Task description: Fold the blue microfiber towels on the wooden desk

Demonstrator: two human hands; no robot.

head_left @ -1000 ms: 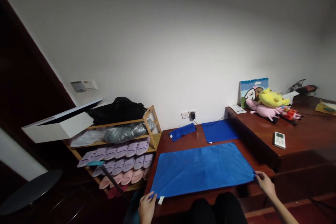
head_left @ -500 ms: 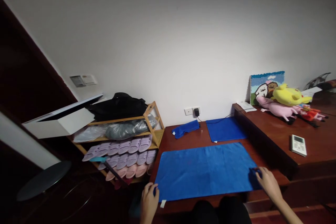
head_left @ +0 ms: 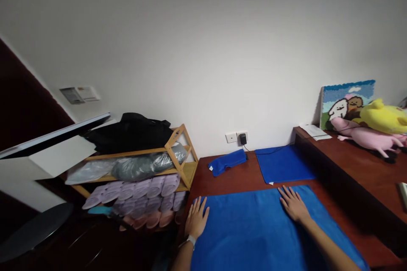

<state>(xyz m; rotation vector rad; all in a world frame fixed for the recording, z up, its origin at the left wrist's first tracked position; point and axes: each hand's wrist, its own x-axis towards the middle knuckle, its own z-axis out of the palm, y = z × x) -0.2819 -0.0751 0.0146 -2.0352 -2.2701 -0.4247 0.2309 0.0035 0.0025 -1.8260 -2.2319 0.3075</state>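
A large blue cloth (head_left: 248,228) lies spread over the near part of the brown wooden table (head_left: 233,182). My left hand (head_left: 196,219) rests with fingers spread on its left edge, near the far left corner. On the cloth's far right part lies my right hand (head_left: 294,204), palm down with fingers apart. Neither hand holds anything. Behind the large cloth are a narrow folded blue cloth (head_left: 228,162) with a white tag and, to its right, a flat folded blue cloth (head_left: 282,164). The near edge of the large cloth is out of view.
A wooden rack (head_left: 190,169) with slippers, plastic-wrapped items and a black bag (head_left: 133,133) stands left. On the raised surface at right are plush toys (head_left: 365,137) and a picture (head_left: 348,101). A black plug (head_left: 243,139) sits in the wall socket, its cable crossing the table.
Both hands have moved away from my body onto the large cloth and opened from a closed shape. The cloth appears closer and larger, and the view has shifted.
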